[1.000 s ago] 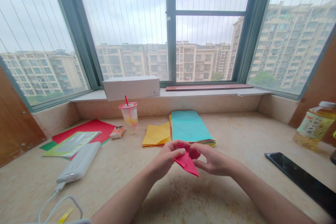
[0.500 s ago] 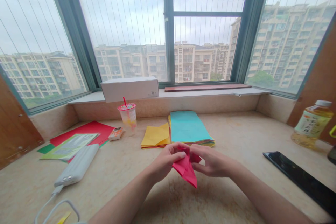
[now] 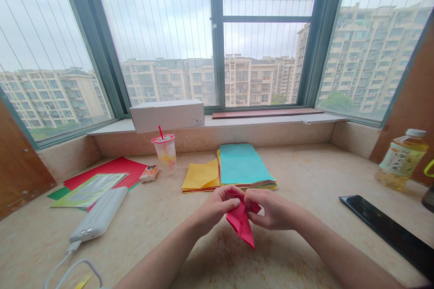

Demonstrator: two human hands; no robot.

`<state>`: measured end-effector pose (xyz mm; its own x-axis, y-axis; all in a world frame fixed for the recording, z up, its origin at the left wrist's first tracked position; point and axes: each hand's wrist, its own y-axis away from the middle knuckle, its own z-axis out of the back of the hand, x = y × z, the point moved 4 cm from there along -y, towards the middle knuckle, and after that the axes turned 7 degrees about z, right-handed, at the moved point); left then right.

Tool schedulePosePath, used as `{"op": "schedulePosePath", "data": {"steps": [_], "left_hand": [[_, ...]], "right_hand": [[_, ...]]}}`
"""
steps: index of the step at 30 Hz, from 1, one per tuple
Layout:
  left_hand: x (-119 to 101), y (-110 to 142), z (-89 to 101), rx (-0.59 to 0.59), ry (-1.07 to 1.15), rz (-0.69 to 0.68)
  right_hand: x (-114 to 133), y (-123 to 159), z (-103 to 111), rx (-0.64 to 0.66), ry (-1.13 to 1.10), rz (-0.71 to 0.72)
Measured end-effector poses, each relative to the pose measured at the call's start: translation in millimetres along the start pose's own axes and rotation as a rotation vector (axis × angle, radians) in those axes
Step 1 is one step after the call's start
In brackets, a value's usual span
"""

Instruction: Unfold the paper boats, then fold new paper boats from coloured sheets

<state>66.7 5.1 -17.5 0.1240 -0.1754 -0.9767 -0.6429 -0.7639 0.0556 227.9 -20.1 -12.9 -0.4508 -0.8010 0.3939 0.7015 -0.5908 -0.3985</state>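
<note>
Starting at the fingers: both hands are curled in and pinching, with the left hand [image 3: 214,209] and right hand [image 3: 274,210] almost meeting. Their thumbs and fingertips [image 3: 232,199] are pressed onto a folded piece of red paper [image 3: 240,223]. It's held between them just above the stone counter [image 3: 291,262], its pointed end hanging down toward the person, and a small flap sticks out by the right hand. It looks like thin craft paper, so I'd expect it to be really light and soft, easy to crease and easy to crumple if squeezed too hard. The firmer spot to hold is probably up along the folded edges, not the floppy tip.

Just past the hands is a stack of colored paper [image 3: 241,167] with a teal sheet on top, and some folded yellow paper [image 3: 200,177] sits right beside it. Further left are a red sheet [image 3: 113,168], a booklet [image 3: 88,190] and a white power bank [image 3: 99,220] with a white cable [image 3: 66,273].

As for containers, there's a clear plastic cup [image 3: 165,152] with a red straw, holding something yellowish — can't tell what. Over on the right is a plastic bottle [image 3: 402,158] of golden drink, and on the sill sits a closed white cardboard box [image 3: 167,115], contents hidden.
</note>
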Motion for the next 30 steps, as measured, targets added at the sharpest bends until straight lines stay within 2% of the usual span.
{"op": "schedulePosePath", "data": {"steps": [9,15,20,24,30], "left_hand": [[0,-3,5.3,-0.084,-0.056,-0.011],[-3,-3,6.0,-0.176,-0.095,-0.055],[-4,-3,6.4,-0.198,-0.107,-0.105],[-8,-2,7.9,-0.271,-0.151,-0.151],[-9,-3,5.5,-0.260,-0.113,-0.133]], "right_hand": [[1,-1,8,-0.037,0.061,0.055],[-7,-1,10,-0.167,0.114,0.071],[-15,0,14,-0.258,0.252,-0.016],[-15,0,19,-0.335,0.205,-0.041],[-17,2,23,-0.442,0.109,-0.080]]}}
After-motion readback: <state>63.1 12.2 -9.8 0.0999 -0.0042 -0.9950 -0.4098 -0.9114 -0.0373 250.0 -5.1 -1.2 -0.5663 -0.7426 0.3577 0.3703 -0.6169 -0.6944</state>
